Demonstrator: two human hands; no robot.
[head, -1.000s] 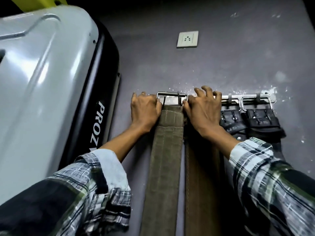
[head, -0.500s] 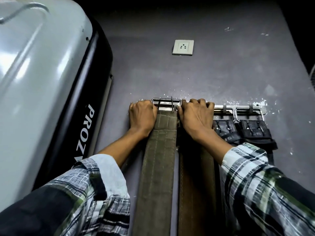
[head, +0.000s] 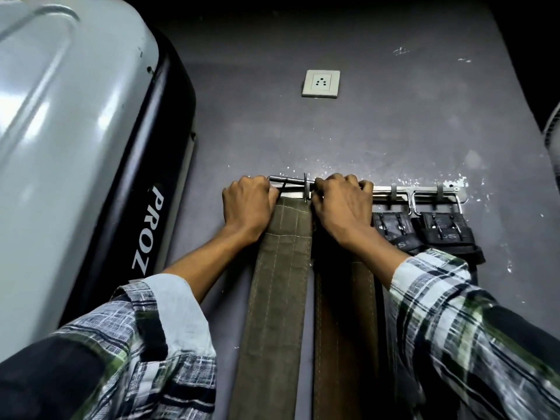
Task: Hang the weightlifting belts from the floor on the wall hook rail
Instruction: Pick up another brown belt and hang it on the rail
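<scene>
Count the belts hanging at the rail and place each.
4: olive belt between both hands, brown belt under the right wrist, two black belts rightmost; others may be hidden.

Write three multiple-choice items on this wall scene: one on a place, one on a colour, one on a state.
1. Where is the wall socket?
A. above the hook rail
B. below the rail
C. on the grey machine cover

2. What colour is the belt between the hands?
A. red
B. olive green
C. white

3. How are the hands placed?
A. hanging free
B. both closed on the buckle
C. one on the socket

Answers:
1 A, the socket sits higher on the wall than the rail.
2 B, the olive belt hangs beside a brown belt.
3 B, left hand and right hand grip the metal buckle ends at the rail.
</scene>
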